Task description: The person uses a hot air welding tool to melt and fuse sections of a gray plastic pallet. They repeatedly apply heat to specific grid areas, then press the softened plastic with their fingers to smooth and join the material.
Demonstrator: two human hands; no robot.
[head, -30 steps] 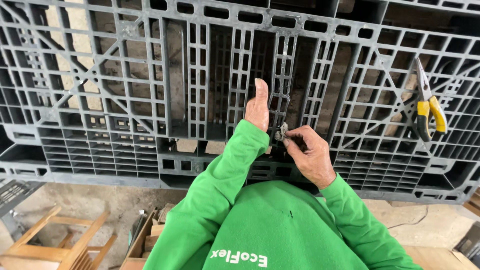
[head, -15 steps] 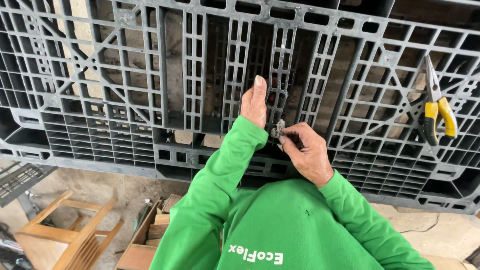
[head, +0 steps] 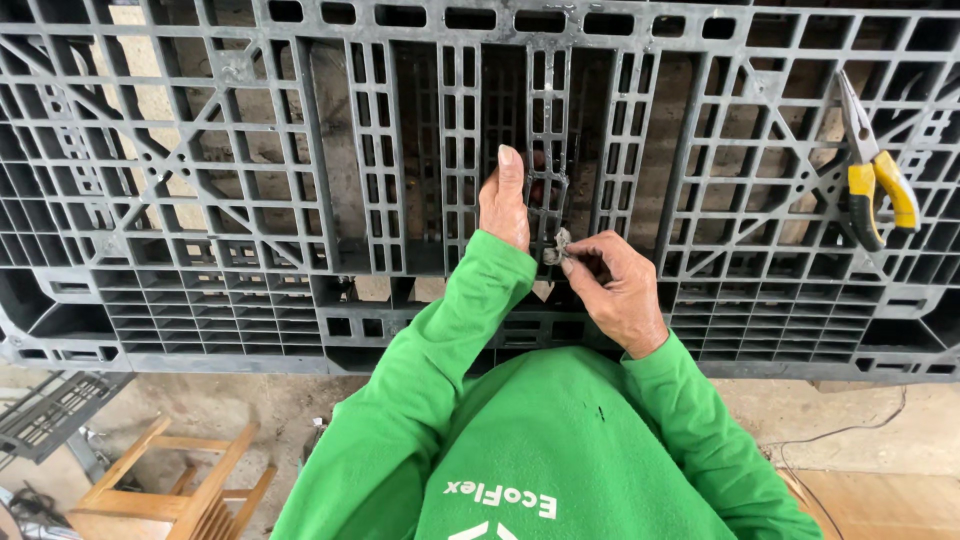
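A big dark grey plastic pallet [head: 250, 200] with open grid ribs fills the view in front of me. My left hand [head: 505, 205] lies against a vertical rib near the middle. Its thumb points up and its fingers reach behind the rib, out of sight. Just to the right, my right hand [head: 615, 285] pinches a small grey twisted piece [head: 557, 243], perhaps wire, at the foot of that rib. Both arms are in green sleeves.
Pliers with yellow handles [head: 872, 180] rest on the pallet's ribs at the far right. Below the pallet lie a wooden frame [head: 190, 480] at lower left, a dark metal grid [head: 45, 410] at the left edge, and a thin cable [head: 850, 440] on the concrete floor.
My head has shifted, so the pallet sits a little differently in view. Both hands stay at the same rib, with the right still pinching the small grey piece.
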